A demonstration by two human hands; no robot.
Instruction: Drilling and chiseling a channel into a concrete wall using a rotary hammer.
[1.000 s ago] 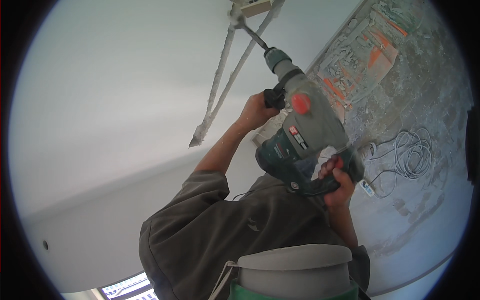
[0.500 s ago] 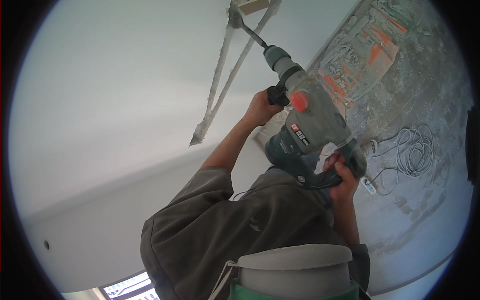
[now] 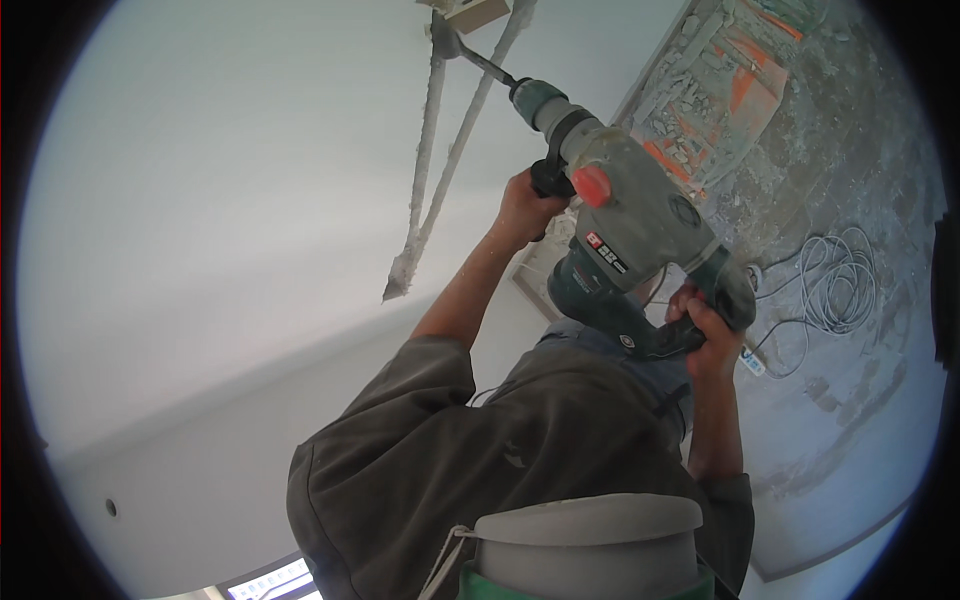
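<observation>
A grey-green rotary hammer with a red knob on its side is held across in front of me. My left hand is closed around its black side handle, just behind the chuck. At the back, my right hand grips the rear handle, fingers curled at the trigger. From the chuck a flat, wide-ended chisel reaches up and left, its end at a rough groove cut in the white wall. A second groove meets the first one lower down.
Broken rubble lies on orange-and-grey sheeting along the wall's foot at upper right. A coiled pale cable rests on the dusty floor, beside a white socket block. A tan box-like piece shows at the groove's top.
The hammer's rear and my right hand have shifted right, while the chisel end and the grooves appear farther left in the view. Both hands keep their grip.
</observation>
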